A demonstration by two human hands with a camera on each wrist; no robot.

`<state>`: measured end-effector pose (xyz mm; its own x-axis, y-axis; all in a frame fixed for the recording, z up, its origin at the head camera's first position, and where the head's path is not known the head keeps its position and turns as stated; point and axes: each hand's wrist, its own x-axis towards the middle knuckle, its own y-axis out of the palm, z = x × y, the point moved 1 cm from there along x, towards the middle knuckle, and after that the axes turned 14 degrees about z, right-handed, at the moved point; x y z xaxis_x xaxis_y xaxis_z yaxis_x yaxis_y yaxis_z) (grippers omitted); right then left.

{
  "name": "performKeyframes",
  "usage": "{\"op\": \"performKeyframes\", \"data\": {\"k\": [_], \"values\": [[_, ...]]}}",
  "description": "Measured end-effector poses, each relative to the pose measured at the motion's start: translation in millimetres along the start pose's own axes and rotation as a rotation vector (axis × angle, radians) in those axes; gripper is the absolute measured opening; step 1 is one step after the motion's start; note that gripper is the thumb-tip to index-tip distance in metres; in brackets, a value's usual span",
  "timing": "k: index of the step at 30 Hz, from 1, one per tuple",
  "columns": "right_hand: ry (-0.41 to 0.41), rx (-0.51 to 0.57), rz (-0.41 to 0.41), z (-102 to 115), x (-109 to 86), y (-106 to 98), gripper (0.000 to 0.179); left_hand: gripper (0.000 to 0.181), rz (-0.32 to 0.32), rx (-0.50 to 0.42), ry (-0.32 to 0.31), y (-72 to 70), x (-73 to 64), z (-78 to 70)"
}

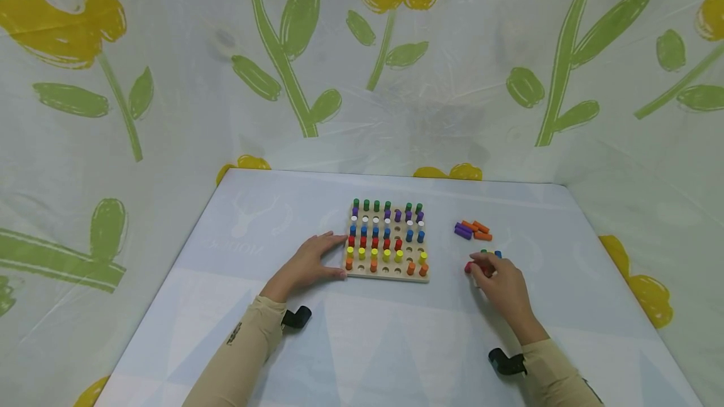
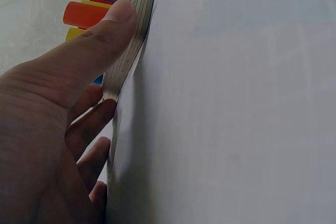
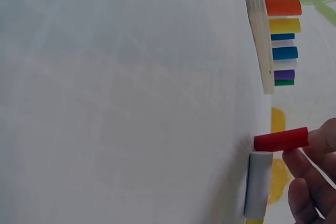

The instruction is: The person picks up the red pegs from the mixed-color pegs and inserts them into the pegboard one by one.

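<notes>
A wooden pegboard [image 1: 390, 277] holds rows of short cylindrical pegs in green, purple, white, blue, red, yellow and orange, with some bare holes among them. At its left edge is my left hand [image 1: 310, 262], fingers spread, the thumb [image 2: 113, 27] touching the board's side in the left wrist view. To the board's right, my right hand [image 1: 502, 284] pinches a red peg [image 3: 281, 140] near one end. A white peg [image 3: 259, 184] lies on the table right beside that peg. In the head view the fingers partly hide the red peg.
Several purple pegs [image 1: 462, 231] and orange pegs [image 1: 482, 237] lie beyond the right hand. A green peg [image 1: 483, 251] and a blue peg [image 1: 498, 254] show just behind its fingers. Flower-patterned sheeting [image 1: 430, 112] rises behind the pale table [image 1: 367, 344].
</notes>
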<state>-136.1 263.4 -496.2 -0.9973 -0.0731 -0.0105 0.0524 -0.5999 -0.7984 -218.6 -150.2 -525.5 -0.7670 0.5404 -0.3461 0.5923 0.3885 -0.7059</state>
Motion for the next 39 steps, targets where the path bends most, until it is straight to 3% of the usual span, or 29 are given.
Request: {"op": "performKeyframes", "data": {"k": [11, 25, 39], "values": [[-0.024, -0.013, -0.058, -1.4, 0.6, -0.8, 0.024, 0.091, -0.001, 0.004, 0.009, -0.1, 0.2, 0.2], [-0.014, -0.017, -0.066, -1.8, 0.3, -0.4, 0.022, 0.092, -0.001, 0.001, 0.003, 0.3, -0.4, -0.6], [0.038, 0.023, 0.027, -0.8, 1.8, -0.8, 0.034, 0.091, -0.004, -0.007, 0.001, 0.2, -1.3, -0.2]]}}
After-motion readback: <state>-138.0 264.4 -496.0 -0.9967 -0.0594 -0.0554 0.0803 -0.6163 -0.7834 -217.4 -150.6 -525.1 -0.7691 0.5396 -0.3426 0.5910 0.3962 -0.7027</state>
